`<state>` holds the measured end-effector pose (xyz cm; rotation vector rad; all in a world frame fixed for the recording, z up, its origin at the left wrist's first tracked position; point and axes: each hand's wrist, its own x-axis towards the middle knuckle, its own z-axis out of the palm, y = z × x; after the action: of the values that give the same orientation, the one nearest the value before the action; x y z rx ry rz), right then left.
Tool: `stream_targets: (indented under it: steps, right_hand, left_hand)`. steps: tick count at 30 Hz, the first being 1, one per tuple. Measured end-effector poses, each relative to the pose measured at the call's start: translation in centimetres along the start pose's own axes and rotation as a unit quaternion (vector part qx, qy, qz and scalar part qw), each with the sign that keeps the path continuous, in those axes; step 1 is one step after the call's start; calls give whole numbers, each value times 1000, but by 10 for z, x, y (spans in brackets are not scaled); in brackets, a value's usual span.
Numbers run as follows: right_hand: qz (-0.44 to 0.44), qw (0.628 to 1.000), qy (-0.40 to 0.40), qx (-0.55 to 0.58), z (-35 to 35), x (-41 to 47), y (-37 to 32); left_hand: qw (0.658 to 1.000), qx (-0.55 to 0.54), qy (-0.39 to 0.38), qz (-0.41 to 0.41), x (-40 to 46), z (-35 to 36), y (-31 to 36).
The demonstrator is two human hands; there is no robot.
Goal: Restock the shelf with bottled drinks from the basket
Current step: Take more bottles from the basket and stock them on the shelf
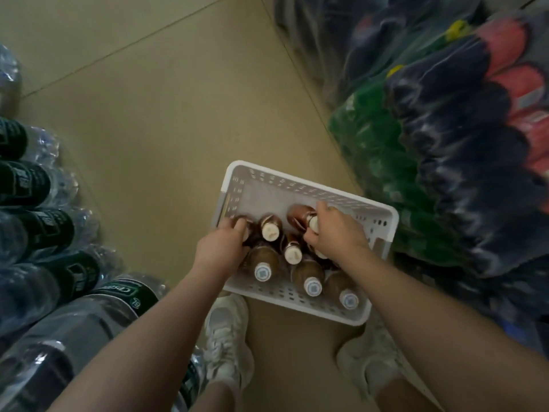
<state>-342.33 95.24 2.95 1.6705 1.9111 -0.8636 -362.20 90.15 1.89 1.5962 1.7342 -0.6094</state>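
A white perforated plastic basket (300,185) sits on the tan floor in front of my feet. Several brown drink bottles with white caps stand in its near half, among them one with a cream cap (270,230) and one with a pale blue cap (263,270). My left hand (222,248) is closed around a brown bottle at the basket's left side, mostly hiding it. My right hand (335,230) grips the neck of a tilted brown bottle (300,215) near the basket's middle. The far half of the basket holds nothing. No shelf is in view.
Shrink-wrapped packs of large clear water bottles with dark green labels (44,221) line the left. Wrapped packs of green, dark and red-labelled soda bottles (445,144) are stacked on the right. My white sneakers (228,334) stand just behind the basket. Open floor (166,114) lies ahead.
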Motion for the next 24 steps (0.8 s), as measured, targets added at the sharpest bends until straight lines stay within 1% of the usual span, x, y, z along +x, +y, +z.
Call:
stream_targets:
  steps: [2,4,6,9,11,13,16,18,21,24]
  right_hand:
    - [6,999,29,22,-9,-10,11]
    - [6,999,44,25,-19,-20,21]
    - [9,998,57,27,-30,-30,29]
    - [33,996,75,36,-49,-51,37]
    - [57,994,78,59,-65,-75,39]
    - [84,989,90,84,-87,-105,43]
    - [92,986,108,89,-135,-157,52]
    - [88,985,116,87,-173,-193,61]
    - [84,985,126,77,-229,-239,77]
    - [109,979,138,103,-290,-297,97]
  left_hand:
    - [1000,2,9,-13,1,0,2]
    - [1000,17,4,-16,1,-3,4]
    - [1000,29,4,-5,-4,-11,6]
    - [998,43,36,21,-28,-37,14]
    - [995,57,66,42,-56,-63,20]
    - [989,69,104,81,-88,-97,30]
    - [976,76,145,142,-138,-154,56]
    - [973,80,143,163,-173,-192,79]
    - [961,90,148,217,-213,-242,116]
    - [944,116,168,258,-255,-295,165]
